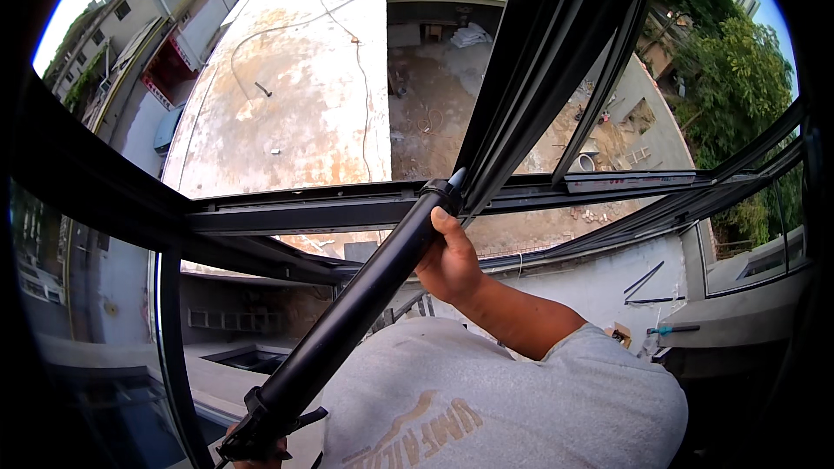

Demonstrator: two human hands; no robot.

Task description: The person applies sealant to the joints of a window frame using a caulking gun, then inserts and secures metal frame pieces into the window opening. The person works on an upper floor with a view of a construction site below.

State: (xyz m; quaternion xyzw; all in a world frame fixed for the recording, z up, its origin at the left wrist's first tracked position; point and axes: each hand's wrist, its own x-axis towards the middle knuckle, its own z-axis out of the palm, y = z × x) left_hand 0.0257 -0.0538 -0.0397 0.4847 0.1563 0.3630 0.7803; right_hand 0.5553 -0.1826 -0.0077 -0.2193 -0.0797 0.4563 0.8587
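Note:
A long black caulking gun (347,308) slants from the lower left up to the middle of the head view. Near the front end of its barrel, my right hand (449,259) is closed round it, the thumb lying along the top and the fingers mostly hidden behind. At the rear, by the trigger end, my left hand (261,462) grips it; the lower edge and the gun hide most of that hand. The gun's grey nozzle (458,177) points into the corner where a dark upright window post (530,61) meets the horizontal rail (304,216). Whether it touches cannot be told.
Dark window frames and a glass pane (87,339) surround me at left and right. Beyond the rail, well below, lies a stained flat roof (287,104) with a large opening. At right are black strips (651,300) and a teal-and-black tool (673,329) near the wall.

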